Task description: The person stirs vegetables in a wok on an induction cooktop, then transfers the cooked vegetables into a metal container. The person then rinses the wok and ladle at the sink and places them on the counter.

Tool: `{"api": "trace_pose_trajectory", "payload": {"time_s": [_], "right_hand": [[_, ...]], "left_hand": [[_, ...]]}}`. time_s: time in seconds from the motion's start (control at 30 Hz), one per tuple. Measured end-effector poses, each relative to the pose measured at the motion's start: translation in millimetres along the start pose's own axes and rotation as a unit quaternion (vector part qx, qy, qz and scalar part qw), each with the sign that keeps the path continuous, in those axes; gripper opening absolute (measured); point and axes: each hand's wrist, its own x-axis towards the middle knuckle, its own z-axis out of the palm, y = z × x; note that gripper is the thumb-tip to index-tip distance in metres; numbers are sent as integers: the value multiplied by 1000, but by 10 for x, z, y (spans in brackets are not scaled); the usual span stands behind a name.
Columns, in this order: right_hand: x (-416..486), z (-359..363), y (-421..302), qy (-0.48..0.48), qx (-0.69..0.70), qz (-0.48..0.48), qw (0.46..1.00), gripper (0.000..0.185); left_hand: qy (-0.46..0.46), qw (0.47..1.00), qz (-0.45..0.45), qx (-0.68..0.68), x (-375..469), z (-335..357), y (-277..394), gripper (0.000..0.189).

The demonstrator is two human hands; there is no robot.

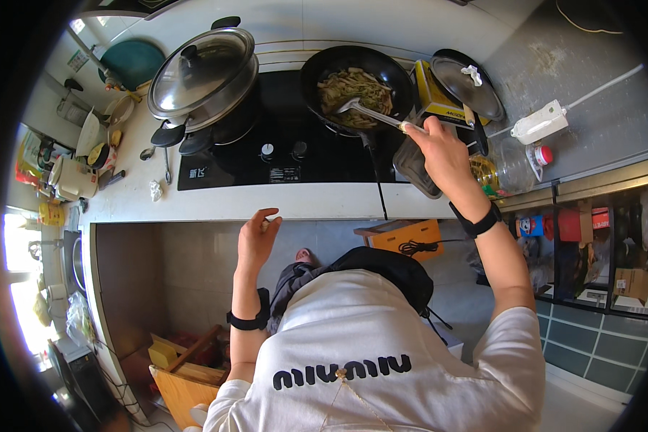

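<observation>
My right hand (pixel 444 154) grips the handle of a metal spatula (pixel 379 114) from above. The spatula's blade rests among cooked, shredded greenish-brown vegetables (pixel 356 86) in a black wok (pixel 313 59). This wok sits on the right side of a black glass cooktop (pixel 221 175). Loosely curled, my left hand (pixel 256 237) hovers just before the counter's front edge, thumb and index finger apart. A small pale spot shows between its fingers, too small to make out. Partly under my right hand stands a clear plastic container (pixel 418 173).
A lidded steel pot (pixel 210 92) occupies the cooktop's left side. A pan lid (pixel 459 81) leans by a yellow box (pixel 429 89). Beyond my right wrist lies a plastic oil bottle (pixel 510 167). Spoons (pixel 167 167) and crumpled tissue (pixel 155 190) lie on the white counter (pixel 129 200).
</observation>
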Motion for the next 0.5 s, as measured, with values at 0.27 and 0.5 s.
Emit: {"api": "trace_pose_trajectory", "payload": {"time_s": [0.27, 0.5], "right_hand": [[-162, -353, 190, 6, 1, 2, 1000, 37], [-153, -496, 225, 13, -4, 24, 1000, 33]], "left_hand": [[11, 1000, -7, 13, 8, -21, -66, 24], [6, 1000, 8, 5, 47, 17, 16, 24]]}}
